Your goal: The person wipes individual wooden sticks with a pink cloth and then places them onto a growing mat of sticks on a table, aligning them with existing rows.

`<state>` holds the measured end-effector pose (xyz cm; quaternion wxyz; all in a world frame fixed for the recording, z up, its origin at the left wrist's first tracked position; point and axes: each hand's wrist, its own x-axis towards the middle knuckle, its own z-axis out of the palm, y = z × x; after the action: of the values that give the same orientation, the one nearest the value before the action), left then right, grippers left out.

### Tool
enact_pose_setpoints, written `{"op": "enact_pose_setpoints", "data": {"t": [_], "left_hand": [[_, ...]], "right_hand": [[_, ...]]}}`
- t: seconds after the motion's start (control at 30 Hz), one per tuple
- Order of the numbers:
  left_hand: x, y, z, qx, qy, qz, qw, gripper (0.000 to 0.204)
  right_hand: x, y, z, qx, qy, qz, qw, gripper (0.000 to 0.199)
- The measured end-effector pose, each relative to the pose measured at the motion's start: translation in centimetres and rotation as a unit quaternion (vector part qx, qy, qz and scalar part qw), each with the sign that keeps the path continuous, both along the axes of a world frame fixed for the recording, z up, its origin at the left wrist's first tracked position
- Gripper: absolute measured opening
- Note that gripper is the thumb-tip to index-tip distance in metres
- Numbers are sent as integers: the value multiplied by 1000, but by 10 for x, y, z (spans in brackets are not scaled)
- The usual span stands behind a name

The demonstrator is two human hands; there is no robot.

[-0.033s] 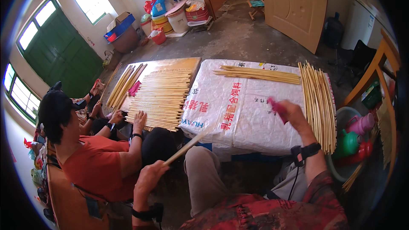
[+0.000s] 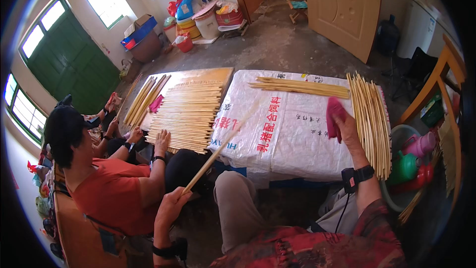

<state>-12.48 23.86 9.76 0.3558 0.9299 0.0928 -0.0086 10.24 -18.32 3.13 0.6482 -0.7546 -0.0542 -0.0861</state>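
Note:
My left hand, low in front of me, is closed around the near end of a long pale wooden stick. The stick slants up to the right over the near left edge of a table covered in a white woven sheet; its far end is blurred. Over the table's right part, my right hand grips a dark pink cloth, apart from the stick. Just right of it lies a wide bundle of sticks, and a smaller bundle lies along the far edge.
At my left a co-worker in an orange shirt rests a hand on a row of sticks on an adjoining table. A grey basin with green, red and pink jugs stands right, beside a wooden chair. An ajar door is beyond.
My right hand, with the pink cloth, has turned and shifted slightly right. The stick in my left hand now points more steeply up, with its far end farther over the table.

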Motion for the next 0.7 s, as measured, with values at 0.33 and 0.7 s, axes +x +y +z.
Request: {"op": "enact_pose_setpoints", "data": {"t": [0.33,0.7], "left_hand": [[90,-127,-34,-355,59,-16,933,25],[152,-222,-51,-432,95,-133,887,24]], "right_hand": [[-12,38,-18,575,173,154,785,40],[-34,57,-25,504,182,252,806,34]]}}
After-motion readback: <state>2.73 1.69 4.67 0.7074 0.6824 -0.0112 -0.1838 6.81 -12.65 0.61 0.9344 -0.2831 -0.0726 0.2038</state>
